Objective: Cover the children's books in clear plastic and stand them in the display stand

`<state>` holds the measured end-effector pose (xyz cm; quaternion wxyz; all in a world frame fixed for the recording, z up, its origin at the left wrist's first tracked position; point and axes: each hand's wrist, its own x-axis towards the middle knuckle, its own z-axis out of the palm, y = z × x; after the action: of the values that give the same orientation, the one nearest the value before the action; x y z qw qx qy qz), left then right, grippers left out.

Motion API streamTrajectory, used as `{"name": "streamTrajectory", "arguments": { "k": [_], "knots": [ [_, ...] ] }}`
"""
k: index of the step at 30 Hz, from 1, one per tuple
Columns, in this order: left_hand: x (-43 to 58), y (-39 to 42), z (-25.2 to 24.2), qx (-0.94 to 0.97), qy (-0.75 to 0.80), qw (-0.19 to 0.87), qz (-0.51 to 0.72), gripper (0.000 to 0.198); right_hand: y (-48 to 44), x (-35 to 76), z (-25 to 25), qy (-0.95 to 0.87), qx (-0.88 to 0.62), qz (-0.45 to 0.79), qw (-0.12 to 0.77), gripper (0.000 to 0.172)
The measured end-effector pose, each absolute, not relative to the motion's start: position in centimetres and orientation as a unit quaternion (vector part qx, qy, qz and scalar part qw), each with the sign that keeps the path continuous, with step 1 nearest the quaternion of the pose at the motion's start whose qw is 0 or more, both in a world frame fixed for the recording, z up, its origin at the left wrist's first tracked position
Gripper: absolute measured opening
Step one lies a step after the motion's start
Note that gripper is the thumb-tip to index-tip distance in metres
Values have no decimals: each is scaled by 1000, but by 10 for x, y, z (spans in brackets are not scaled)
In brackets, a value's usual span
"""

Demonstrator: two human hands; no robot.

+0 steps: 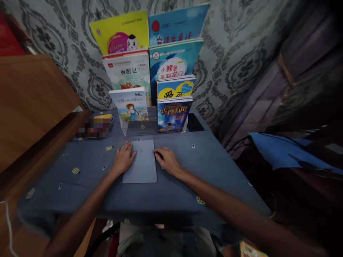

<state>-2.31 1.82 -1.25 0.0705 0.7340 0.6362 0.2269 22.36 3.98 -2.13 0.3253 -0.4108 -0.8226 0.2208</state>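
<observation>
A closed thin grey-blue notebook (142, 162) lies flat on the cloth-covered table in front of me. My left hand (123, 157) rests over its left edge, fingers stretched out and lying flat, thumb on the cover. At the opposite side, the curled fingers of my right hand (168, 161) pinch the notebook's right edge near its upper corner. The undersides of those fingers are partly hidden.
Behind the notebook, a clear stand (123, 125) holds several upright children's books. A dark phone-like slab (195, 122) lies right of it. A small blurred pile (95, 127) sits at the back left. The table (182, 194) is draped in grey-blue cloth; a wooden panel (34, 103) borders the left.
</observation>
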Motion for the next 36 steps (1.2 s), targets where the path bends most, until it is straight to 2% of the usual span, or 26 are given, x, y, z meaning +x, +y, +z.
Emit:
{"name": "streamTrajectory", "arguments": {
  "k": [19,36],
  "knots": [
    [33,60,-14,824,536,74,167,45,38,226,-16,-820,-420,229,315,31],
    [29,33,-10,847,463,126,229,40,44,229,-24,-800,-426,252,340,30]
  ]
}}
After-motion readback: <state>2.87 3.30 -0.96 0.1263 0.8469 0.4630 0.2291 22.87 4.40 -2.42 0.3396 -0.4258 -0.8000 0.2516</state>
